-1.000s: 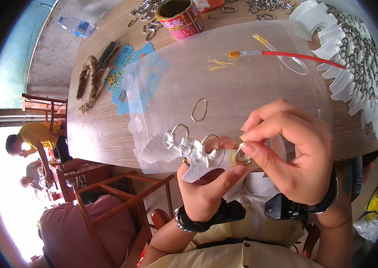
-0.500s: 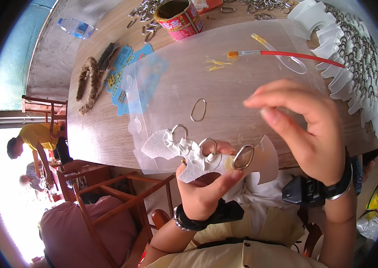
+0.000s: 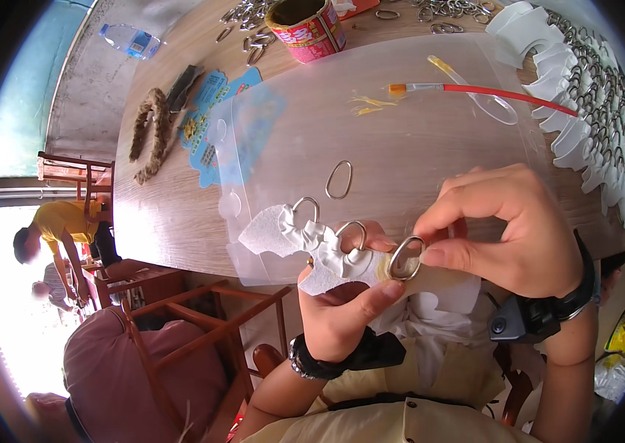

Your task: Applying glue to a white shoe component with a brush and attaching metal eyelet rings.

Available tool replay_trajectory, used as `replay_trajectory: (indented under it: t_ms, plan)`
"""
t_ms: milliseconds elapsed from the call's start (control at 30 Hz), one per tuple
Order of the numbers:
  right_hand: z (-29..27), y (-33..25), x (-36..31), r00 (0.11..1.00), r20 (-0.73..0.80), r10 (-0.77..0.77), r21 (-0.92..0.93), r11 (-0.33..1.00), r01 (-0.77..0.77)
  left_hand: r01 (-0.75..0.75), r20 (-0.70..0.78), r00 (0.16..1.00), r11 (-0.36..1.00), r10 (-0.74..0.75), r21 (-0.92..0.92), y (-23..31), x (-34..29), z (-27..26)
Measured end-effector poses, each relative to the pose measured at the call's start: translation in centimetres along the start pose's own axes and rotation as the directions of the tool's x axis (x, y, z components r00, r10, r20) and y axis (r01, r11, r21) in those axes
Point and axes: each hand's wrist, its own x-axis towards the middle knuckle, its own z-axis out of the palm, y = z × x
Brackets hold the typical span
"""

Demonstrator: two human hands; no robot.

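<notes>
My left hand (image 3: pixel 342 314) is closed on a white fabric-like piece (image 3: pixel 338 277) with cut, wing-shaped edges, its thumb on top and fingers beneath. Two metal rings (image 3: pixel 352 238) stand up from crumpled white folds on the piece. A third oval metal ring (image 3: pixel 405 258) rests at a yellowish patch near my left thumb. Thumb and forefinger of my right hand (image 3: pixel 504 232) close on this ring's right side. Beyond the piece, a loose oval ring (image 3: pixel 339 180) lies on a clear plastic sheet (image 3: pixel 298 140).
A red-handled brush (image 3: pixel 475 90), a clear strip with a yellow end (image 3: pixel 475 92) and yellow smears lie farther back. A red pot (image 3: pixel 309 37) stands near scattered rings. White pieces with rings (image 3: pixel 586 103) line the right edge. At left are a bottle (image 3: pixel 131 42), brown rope (image 3: pixel 151 136) and chair (image 3: pixel 202 332).
My right hand has come down and inward, its thumb and forefinger meeting the third ring. My left hand keeps its hold on the white piece; the view has shifted slightly.
</notes>
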Motion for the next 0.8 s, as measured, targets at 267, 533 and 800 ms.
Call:
replay_trajectory:
  t_ms: [267,533,800]
  plan:
    - [0.3,-0.3,0.1,0.999,-0.039,0.001,-0.042,0.999,-0.002,0.037,-0.008,0.999,0.999,-0.037,0.012,0.3,0.0,0.1]
    - [-0.9,-1.4,0.8,0.941,0.14,0.307,0.308,0.89,-0.336,-0.05,0.041,0.998,0.996,0.047,0.068,-0.1,-0.2,-0.2]
    - [-2.1,-3.7,2.3,0.658,0.531,0.535,0.063,0.749,-0.66,-0.194,0.192,0.973,0.903,0.127,0.384,1.5,-0.5,0.5]
